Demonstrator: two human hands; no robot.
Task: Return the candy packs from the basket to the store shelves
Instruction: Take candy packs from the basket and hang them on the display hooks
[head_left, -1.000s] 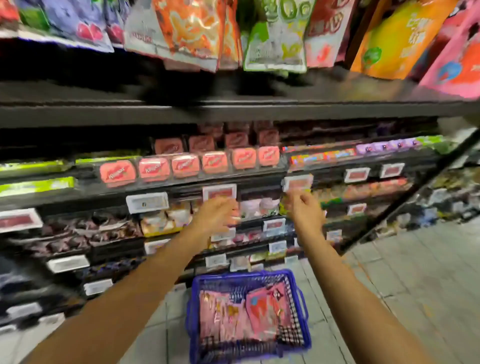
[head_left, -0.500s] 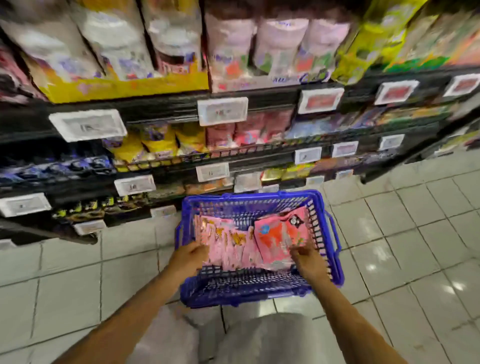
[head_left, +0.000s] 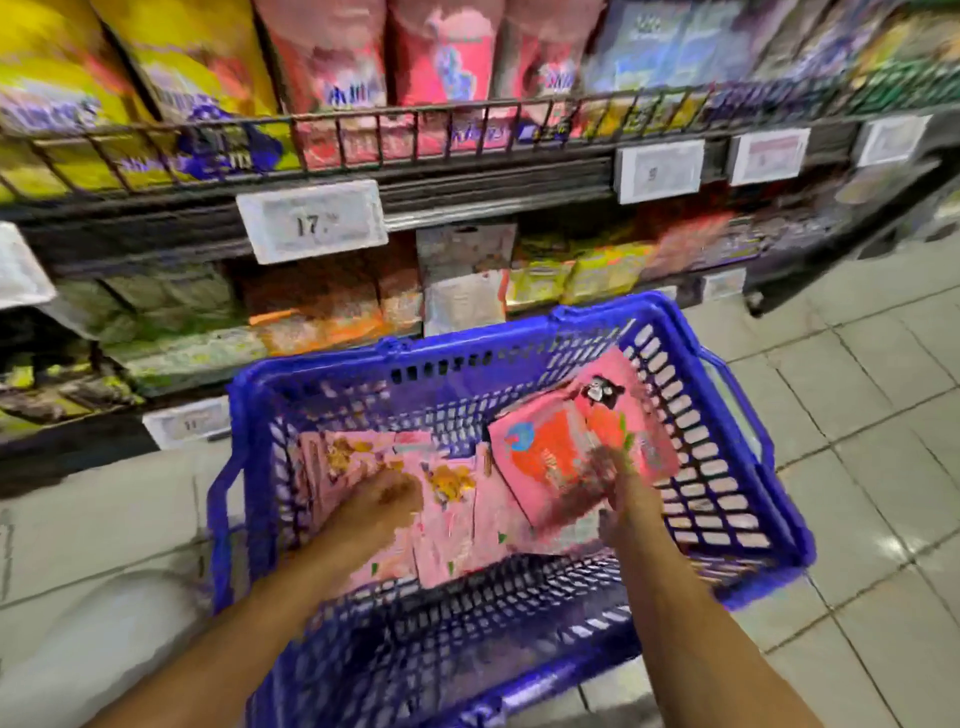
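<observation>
Both hands are inside the blue basket (head_left: 717, 467), which stands on the tiled floor (head_left: 857, 415) in front of the shelves (head_left: 493, 192). Left hand (head_left: 379, 506) rests on the flat pink candy packs (head_left: 452, 525) at the left of the basket; blur hides whether its fingers grip one, so its state cannot be told. Right hand (head_left: 618, 486) pinches the lower edge of the pink-and-orange pack (head_left: 550, 457), which is tilted up against the right wall. Count of the flat packs: several overlapping, exact number unreadable. Four white price tags show on the upper shelf rail, the nearest (head_left: 311, 221) reading 17.
</observation>
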